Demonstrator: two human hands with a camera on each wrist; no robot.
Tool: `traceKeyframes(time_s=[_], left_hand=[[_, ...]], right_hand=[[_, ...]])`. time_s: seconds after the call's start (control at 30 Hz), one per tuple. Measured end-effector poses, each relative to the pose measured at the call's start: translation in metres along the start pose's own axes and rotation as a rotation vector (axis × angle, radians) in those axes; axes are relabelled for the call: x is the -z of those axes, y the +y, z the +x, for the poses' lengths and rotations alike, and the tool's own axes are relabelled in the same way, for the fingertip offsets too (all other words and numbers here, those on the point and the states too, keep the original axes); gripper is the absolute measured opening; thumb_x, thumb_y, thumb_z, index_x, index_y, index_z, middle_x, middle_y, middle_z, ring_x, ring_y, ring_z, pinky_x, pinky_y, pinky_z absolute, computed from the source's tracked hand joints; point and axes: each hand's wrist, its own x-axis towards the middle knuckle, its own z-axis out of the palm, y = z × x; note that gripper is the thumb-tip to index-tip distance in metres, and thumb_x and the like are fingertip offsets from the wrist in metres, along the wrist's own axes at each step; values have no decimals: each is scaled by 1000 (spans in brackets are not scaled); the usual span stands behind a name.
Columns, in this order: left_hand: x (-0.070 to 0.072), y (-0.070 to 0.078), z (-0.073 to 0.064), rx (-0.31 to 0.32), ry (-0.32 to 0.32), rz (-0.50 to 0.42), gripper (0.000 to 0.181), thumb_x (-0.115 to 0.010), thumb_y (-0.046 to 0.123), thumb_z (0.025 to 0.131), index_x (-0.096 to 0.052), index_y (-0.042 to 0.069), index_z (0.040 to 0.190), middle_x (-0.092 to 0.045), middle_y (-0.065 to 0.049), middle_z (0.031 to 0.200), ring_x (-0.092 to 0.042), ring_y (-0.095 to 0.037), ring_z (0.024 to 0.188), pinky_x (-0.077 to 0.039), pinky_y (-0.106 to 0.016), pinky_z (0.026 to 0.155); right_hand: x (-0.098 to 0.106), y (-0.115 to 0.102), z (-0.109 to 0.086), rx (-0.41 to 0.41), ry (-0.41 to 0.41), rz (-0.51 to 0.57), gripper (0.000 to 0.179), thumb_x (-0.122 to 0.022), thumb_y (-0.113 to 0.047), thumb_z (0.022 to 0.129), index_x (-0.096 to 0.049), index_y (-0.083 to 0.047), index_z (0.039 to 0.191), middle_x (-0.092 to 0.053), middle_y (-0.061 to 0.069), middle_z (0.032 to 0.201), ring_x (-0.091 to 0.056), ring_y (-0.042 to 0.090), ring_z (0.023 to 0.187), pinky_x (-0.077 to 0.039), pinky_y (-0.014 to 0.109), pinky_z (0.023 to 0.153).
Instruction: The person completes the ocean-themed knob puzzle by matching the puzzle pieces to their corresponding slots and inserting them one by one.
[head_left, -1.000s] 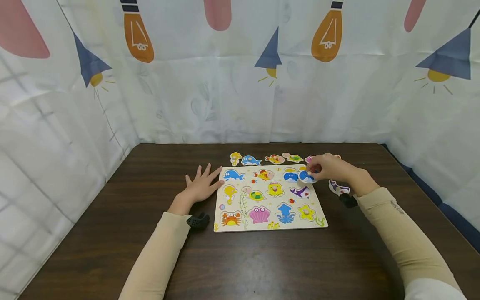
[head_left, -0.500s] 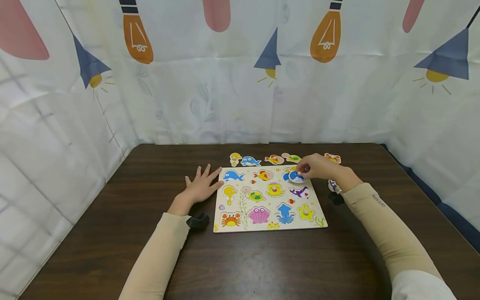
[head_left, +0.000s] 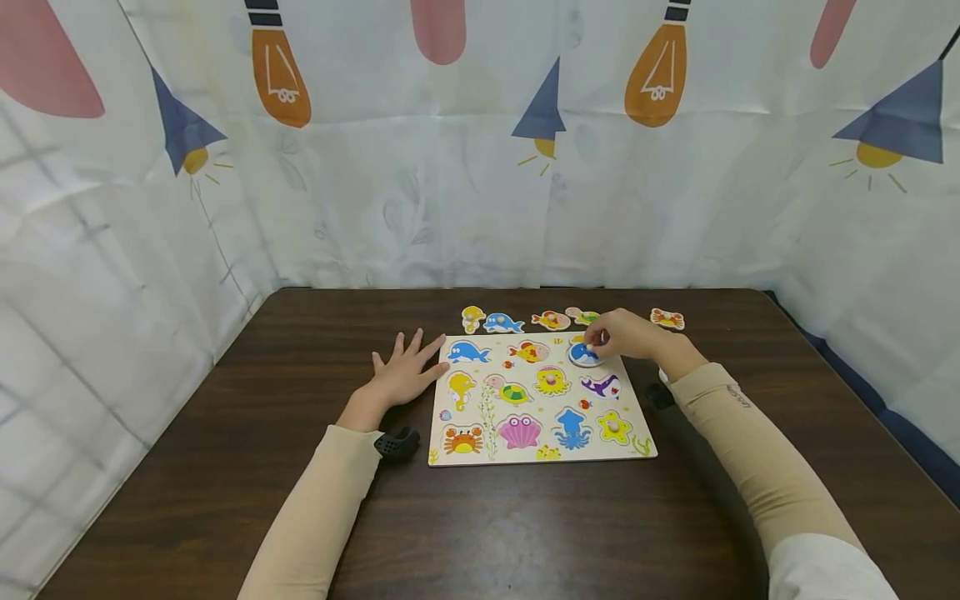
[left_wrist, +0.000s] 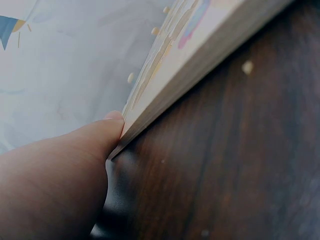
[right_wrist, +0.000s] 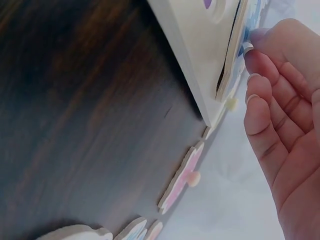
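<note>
A cream puzzle board (head_left: 596,451) with painted sea animals lies on the dark table. My left hand (head_left: 401,373) has its fingers spread at the board's left edge; in the left wrist view the thumb (left_wrist: 100,132) touches the board's corner. At the upper right of the board, my right hand (head_left: 633,335) pinches the knob of a round blue whale puzzle piece (head_left: 582,358) between thumb and forefinger. This piece overlaps the matching printed whale. The right wrist view shows a thin dark gap under the piece's wooden edge (right_wrist: 231,62).
Behind the board lie loose pieces: a seahorse (head_left: 472,318), a blue dolphin-like piece (head_left: 503,323), a fish (head_left: 552,320), a turtle (head_left: 581,316) and a crab (head_left: 667,318). In the right wrist view a pink piece (right_wrist: 176,181) lies beside the board. A patterned curtain (head_left: 465,200) hangs behind the table.
My right hand has moved left with the whale piece, from the board's right edge onto the printed whale. The left hand has stayed in place.
</note>
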Motion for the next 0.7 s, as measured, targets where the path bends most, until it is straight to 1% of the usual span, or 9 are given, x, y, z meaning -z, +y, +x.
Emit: traceKeyframes(time_s=[0.47,0.7], left_hand=[[2,3,-2,0,-4,0,70,-43,52,108,-21,21,166,-4,-22,169,7,-51,152,7,-81,107],[3,3,-2,0,-3,-1,69,-43,51,108,-21,20,166,-4,-23,169,7,-51,152,7,-81,107]], right_hand=[[-1,-4,0,-67,-26,20,5,-74,-12,95,-76,-9,99,-63,1,87,-55,20,82,-47,35,73],[-2,-3,1,-67,-18,19,3,-74,-11,95,-76,-10,96,-62,0,84,-55,19,80,-46,35,71]])
